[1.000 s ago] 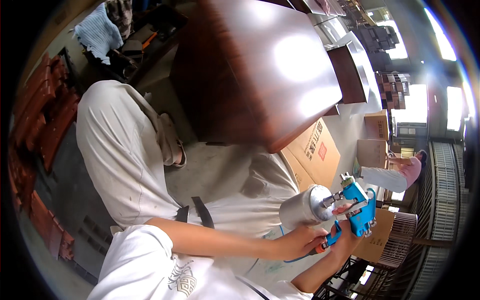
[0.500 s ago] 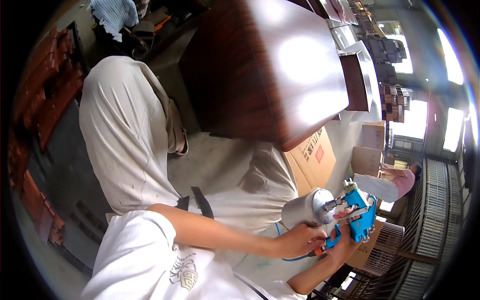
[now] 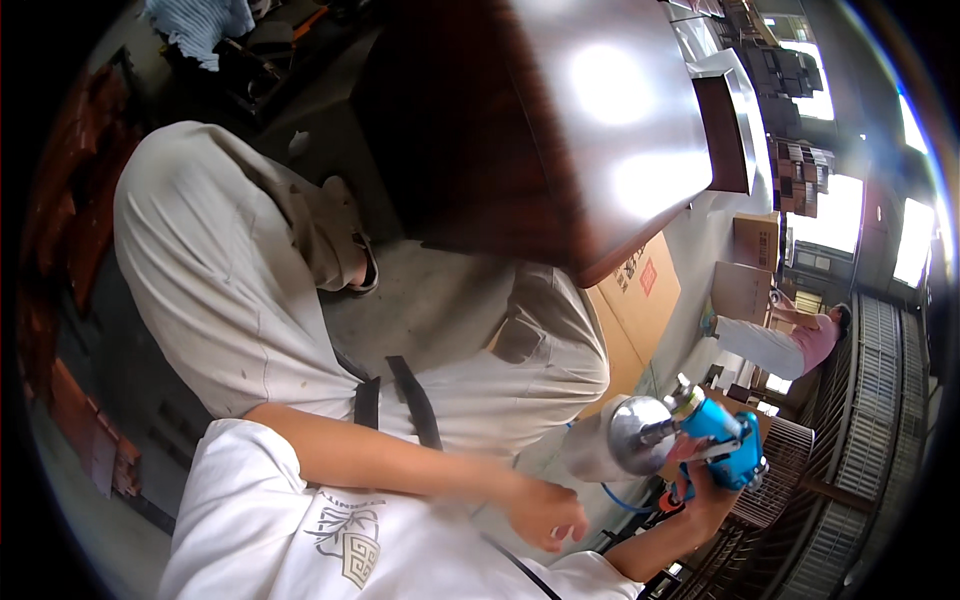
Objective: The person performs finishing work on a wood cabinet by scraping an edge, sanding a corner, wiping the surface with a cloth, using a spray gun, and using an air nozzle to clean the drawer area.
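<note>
My right hand [image 3: 708,487] grips the handle of a blue spray gun [image 3: 735,450]. A silver metal paint cup [image 3: 622,440] is attached to the gun and tilted toward my leg. From the handle's lower end, a blue air hose [image 3: 625,502] trails off by an orange-red fitting. To the left of the gun is my left hand [image 3: 545,515], apart from it, fingers loosely bent and holding nothing. Beyond my legs stands a glossy dark-brown wooden furniture piece [image 3: 560,120], bright reflections on its top.
A flattened cardboard sheet [image 3: 640,310] lies beside the furniture. Reddish-brown wooden parts [image 3: 80,190] are stacked at the left. Another person [image 3: 790,340] bends near cardboard boxes [image 3: 742,290] at the right. Wire racks [image 3: 870,400] stand along that side; a striped cloth [image 3: 205,30] is at upper left.
My left hand has come away from the spray gun's handle and moved left and down. The gun has shifted slightly right in my right hand, and the whole view has shifted.
</note>
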The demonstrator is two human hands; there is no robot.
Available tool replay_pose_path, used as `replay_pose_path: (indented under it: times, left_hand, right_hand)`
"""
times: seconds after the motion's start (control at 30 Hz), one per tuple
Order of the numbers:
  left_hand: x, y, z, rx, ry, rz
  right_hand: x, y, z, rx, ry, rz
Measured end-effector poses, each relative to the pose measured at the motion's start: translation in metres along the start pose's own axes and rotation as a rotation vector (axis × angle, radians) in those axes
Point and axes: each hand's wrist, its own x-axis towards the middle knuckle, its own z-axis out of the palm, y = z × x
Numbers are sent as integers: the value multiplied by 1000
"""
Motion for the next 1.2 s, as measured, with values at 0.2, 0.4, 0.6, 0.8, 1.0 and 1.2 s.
replay_pose_path:
  times: [0.2, 0.4, 0.6, 0.8, 1.0, 1.2]
  left_hand:
    - [-15, -3, 3, -39, -9, -141]
    - [-22, -13, -1, -75, -6, -106]
    - [-33, -18, -8, -201, -10, -314]
    - [-38, -19, -11, -217, -14, -297]
    - [-42, -22, -14, -106, 63, -279]
    - [-47, -13, -27, -104, 68, -301]
  right_hand:
    - [34, 3, 12, 51, 127, -101]
    - [4, 25, -1, -193, 144, -271]
    - [-5, 0, 9, -112, -153, -614]
    - [4, -3, 6, 47, 89, -55]
    - [18, -18, 5, -153, -167, -673]
    - [32, -13, 12, 178, -240, -316]
